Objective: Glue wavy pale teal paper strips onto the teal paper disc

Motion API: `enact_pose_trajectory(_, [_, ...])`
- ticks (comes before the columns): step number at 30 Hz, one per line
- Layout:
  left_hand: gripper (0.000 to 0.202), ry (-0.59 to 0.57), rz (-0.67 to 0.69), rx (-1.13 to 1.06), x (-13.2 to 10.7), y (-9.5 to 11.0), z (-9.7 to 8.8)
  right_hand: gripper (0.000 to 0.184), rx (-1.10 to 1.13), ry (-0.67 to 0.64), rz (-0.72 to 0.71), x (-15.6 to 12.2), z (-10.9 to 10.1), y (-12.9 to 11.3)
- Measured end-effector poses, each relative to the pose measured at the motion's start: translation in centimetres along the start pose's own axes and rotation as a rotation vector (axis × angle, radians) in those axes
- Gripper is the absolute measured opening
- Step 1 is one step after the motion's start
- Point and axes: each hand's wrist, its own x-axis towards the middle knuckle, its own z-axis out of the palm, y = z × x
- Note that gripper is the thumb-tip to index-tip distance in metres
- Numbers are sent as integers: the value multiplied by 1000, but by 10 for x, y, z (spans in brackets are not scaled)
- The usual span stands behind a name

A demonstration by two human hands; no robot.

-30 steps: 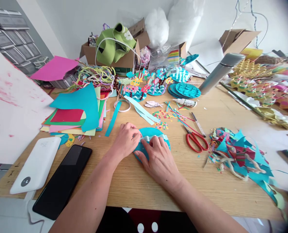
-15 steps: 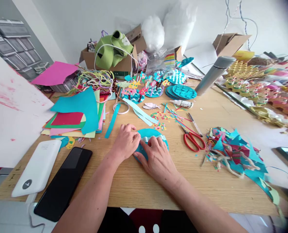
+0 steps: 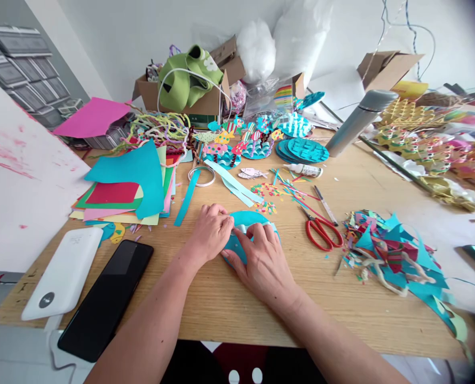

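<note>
A teal paper disc (image 3: 248, 218) lies flat on the wooden table (image 3: 237, 309), with a pale blue wavy paper strip (image 3: 243, 228) across it. My left hand (image 3: 210, 232) has its fingers curled and pinches the strip's left end on the disc. My right hand (image 3: 261, 260) lies over the disc's near half, fingertips pressing the strip down. Most of the strip and disc is hidden under both hands.
Red-handled scissors (image 3: 321, 233) and a glue bottle (image 3: 306, 170) lie right of the disc. A scrap heap (image 3: 393, 256) is further right. Coloured paper sheets (image 3: 129, 186), a black phone (image 3: 109, 296) and a white power bank (image 3: 63, 274) lie left. Finished discs (image 3: 301, 149) and boxes stand behind.
My right fingertips have crept a little left along the strip, closer to my left hand. The camera view shifted slightly. Nothing else moved.
</note>
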Motion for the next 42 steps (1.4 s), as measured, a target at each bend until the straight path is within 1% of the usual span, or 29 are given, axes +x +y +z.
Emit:
enact_pose_trajectory(7, [44, -20, -6, -64, 2, -1, 0, 59, -15, 6, -18, -1, 1, -2])
enact_pose_trajectory(9, [44, -5, -18, -110, 3, -2, 0, 59, -20, 6, -20, 0, 2, -2])
enact_pose_trajectory(12, [44, 37, -70, -202, 2, -3, -1, 58, -26, 6, -14, 1, 2, -3])
enact_pose_trajectory(15, [44, 58, -99, -241, 2, -2, -3, 59, -39, 4, -11, 2, 3, -5])
enact_pose_trajectory(19, [41, 76, -92, -230, 2, 0, -7, 58, -66, -13, -6, 2, 3, -6])
enact_pose_trajectory(26, [41, 72, -91, -221, 2, -1, -8, 61, -96, -36, -11, 2, 4, -6])
enact_pose_trajectory(32, [40, 77, -85, -208, 4, -2, -7, 56, -94, -39, -27, 4, 3, -6])
enact_pose_trajectory(39, [39, 139, -92, -210, 6, -7, -5, 52, -37, -4, -15, 3, 4, -7])
enact_pose_trajectory(42, [38, 187, -83, -206, 6, -9, -5, 52, 33, 60, -24, 3, 1, -3])
